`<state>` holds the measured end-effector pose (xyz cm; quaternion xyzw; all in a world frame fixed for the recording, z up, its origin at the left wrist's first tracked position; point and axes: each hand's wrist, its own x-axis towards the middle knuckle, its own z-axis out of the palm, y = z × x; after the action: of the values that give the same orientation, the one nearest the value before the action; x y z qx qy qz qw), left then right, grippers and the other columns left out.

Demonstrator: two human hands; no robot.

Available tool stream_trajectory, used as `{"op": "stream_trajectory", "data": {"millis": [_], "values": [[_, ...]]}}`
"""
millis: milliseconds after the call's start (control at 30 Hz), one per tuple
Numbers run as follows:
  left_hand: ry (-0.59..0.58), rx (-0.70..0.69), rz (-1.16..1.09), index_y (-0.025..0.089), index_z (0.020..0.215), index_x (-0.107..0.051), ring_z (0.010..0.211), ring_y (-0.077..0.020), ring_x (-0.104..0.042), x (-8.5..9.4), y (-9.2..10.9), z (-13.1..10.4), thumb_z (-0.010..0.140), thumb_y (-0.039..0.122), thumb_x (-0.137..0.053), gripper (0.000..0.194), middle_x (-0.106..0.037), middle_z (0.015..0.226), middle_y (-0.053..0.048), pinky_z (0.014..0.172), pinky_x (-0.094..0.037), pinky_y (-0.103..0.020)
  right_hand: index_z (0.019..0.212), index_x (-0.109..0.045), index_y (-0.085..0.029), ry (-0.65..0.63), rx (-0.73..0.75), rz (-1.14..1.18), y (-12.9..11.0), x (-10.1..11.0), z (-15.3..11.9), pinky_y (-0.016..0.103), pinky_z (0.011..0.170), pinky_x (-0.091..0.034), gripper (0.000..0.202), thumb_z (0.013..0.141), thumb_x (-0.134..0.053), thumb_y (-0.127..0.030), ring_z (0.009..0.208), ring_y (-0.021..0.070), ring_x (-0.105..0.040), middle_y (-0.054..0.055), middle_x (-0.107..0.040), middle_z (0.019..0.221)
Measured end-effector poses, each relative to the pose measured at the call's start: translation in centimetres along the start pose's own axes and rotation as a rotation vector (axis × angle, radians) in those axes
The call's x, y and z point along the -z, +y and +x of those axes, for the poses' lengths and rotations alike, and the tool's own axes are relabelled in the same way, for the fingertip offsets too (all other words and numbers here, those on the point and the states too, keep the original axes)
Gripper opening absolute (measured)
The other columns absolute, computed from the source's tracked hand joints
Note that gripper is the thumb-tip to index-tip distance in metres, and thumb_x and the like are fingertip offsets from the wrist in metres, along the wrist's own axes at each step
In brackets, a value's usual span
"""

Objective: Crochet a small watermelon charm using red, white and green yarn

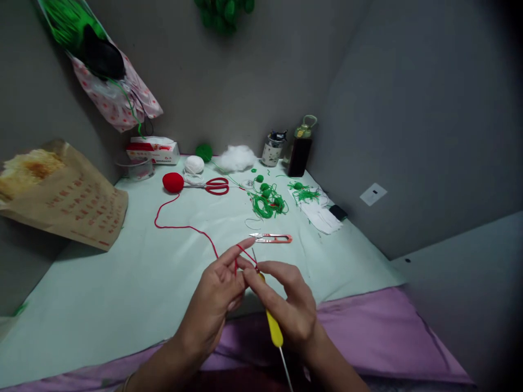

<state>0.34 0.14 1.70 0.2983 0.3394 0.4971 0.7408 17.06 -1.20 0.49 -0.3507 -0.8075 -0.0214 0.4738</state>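
Red yarn (198, 231) runs from a red ball (173, 183) over the table to my left hand (220, 288). It passes over the raised left index finger, while the other fingers are curled and the thumb meets the right fingertips. My right hand (288, 299) grips a crochet hook with a yellow handle (274, 329), its thin metal shaft pointing up and away. A strand stretches from the left index finger to the hook near the fingertips. Any small stitched piece there is hidden by the fingers. Just beyond the hands lie orange thread snips (278, 238).
Red-handled scissors (217, 186), a white yarn ball (194, 164), stuffing (237, 158) and tangled green yarn pieces (265, 204) lie farther back. A bottle (300, 149) and a jar (272, 149) stand by the wall. At left is a paper bag (81, 204) with bread.
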Motion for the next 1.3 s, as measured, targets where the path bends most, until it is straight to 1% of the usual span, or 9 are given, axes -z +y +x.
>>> {"op": "stream_trajectory", "data": {"millis": [100, 233, 367, 500, 700, 767, 1000, 1167, 1300], "values": [[-0.062, 0.143, -0.124, 0.018, 0.122, -0.079, 0.043, 0.0016, -0.017, 0.0, 0.3, 0.2, 0.081, 0.025, -0.088, 0.042, -0.049, 0.066, 0.008, 0.041, -0.019, -0.014, 0.121, -0.074, -0.028, 0.138, -0.201, 0.208, 0.0, -0.2, 0.0, 0.036, 0.075, -0.062, 0.029, 0.104, -0.054, -0.017, 0.090, 0.0222, -0.072, 0.008, -0.074, 0.099], [-0.022, 0.073, -0.105, 0.023, 0.116, -0.081, 0.042, 0.0044, -0.023, -0.3, 0.5, 0.2, 0.081, 0.020, -0.087, 0.036, -0.059, 0.082, 0.004, 0.042, -0.018, -0.014, 0.100, -0.076, -0.025, 0.202, -0.463, 0.598, 0.0, -0.3, 0.2, 0.037, 0.074, -0.057, 0.024, 0.106, -0.053, -0.022, 0.081, 0.0201, -0.067, 0.004, -0.070, 0.086], [-0.029, 0.038, -0.005, 0.026, 0.117, -0.082, 0.047, 0.0019, -0.028, -0.5, 0.1, -0.1, 0.079, 0.027, -0.089, 0.038, -0.058, 0.085, 0.003, 0.042, -0.019, -0.015, 0.105, -0.077, -0.028, 0.150, -0.460, 0.620, 0.0, -0.5, 0.6, 0.036, 0.081, -0.057, 0.021, 0.104, -0.058, -0.020, 0.094, 0.0204, -0.069, 0.004, -0.074, 0.097], [0.002, -0.011, 0.130, 0.026, 0.117, -0.082, 0.053, -0.0019, -0.033, -0.3, 0.2, -0.1, 0.081, 0.034, -0.088, 0.037, -0.060, 0.089, 0.000, 0.045, -0.025, -0.017, 0.106, -0.076, -0.028, 0.138, -0.435, 0.579, 0.0, -0.3, 0.6, 0.034, 0.076, -0.058, 0.023, 0.104, -0.056, -0.017, 0.088, 0.0190, -0.069, 0.003, -0.074, 0.094], [0.004, -0.003, 0.062, 0.024, 0.122, -0.080, 0.049, -0.0016, -0.029, -0.3, 0.0, 0.6, 0.078, 0.036, -0.091, 0.047, -0.057, 0.075, 0.004, 0.044, -0.019, -0.017, 0.139, -0.066, -0.029, 0.040, -0.065, 0.088, 0.3, -0.6, -0.5, 0.035, 0.082, -0.062, 0.042, 0.101, -0.060, -0.012, 0.102, 0.0227, -0.071, 0.010, -0.073, 0.113], [-0.013, 0.057, -0.023, 0.020, 0.118, -0.081, 0.046, -0.0002, -0.024, -0.5, 0.0, 0.6, 0.076, 0.034, -0.093, 0.046, -0.054, 0.068, 0.006, 0.042, -0.017, -0.016, 0.141, -0.065, -0.029, 0.069, -0.029, 0.060, 0.4, -0.8, -0.8, 0.034, 0.082, -0.061, 0.045, 0.100, -0.060, -0.011, 0.105, 0.0223, -0.070, 0.010, -0.072, 0.115], [-0.008, 0.107, -0.143, 0.019, 0.109, -0.084, 0.042, 0.0028, -0.022, -0.1, 0.5, 0.5, 0.079, 0.018, -0.089, 0.031, -0.048, 0.062, 0.009, 0.042, -0.018, -0.013, 0.107, -0.076, -0.025, 0.275, -0.455, 0.537, 0.2, -0.4, -0.5, 0.033, 0.074, -0.053, 0.026, 0.104, -0.054, -0.013, 0.078, 0.0162, -0.066, 0.002, -0.071, 0.088], [-0.008, 0.091, -0.115, 0.017, 0.100, -0.086, 0.041, 0.0034, -0.023, 0.1, 0.6, 0.6, 0.078, 0.020, -0.089, 0.023, -0.051, 0.064, 0.007, 0.041, -0.018, -0.013, 0.098, -0.077, -0.024, 0.335, -0.614, 0.790, 0.2, -0.5, -0.1, 0.028, 0.065, -0.051, 0.022, 0.105, -0.057, -0.021, 0.068, 0.0123, -0.063, 0.001, -0.068, 0.084], [0.018, -0.001, -0.004, 0.027, 0.119, -0.081, 0.045, 0.0016, -0.032, -0.5, 0.0, 0.2, 0.079, 0.022, -0.089, 0.041, -0.061, 0.078, 0.004, 0.043, -0.024, -0.014, 0.098, -0.077, -0.026, 0.268, -0.594, 0.761, 0.1, -0.8, 0.1, 0.028, 0.062, -0.053, 0.023, 0.105, -0.056, -0.022, 0.065, 0.0125, -0.063, 0.000, -0.067, 0.081]]}}
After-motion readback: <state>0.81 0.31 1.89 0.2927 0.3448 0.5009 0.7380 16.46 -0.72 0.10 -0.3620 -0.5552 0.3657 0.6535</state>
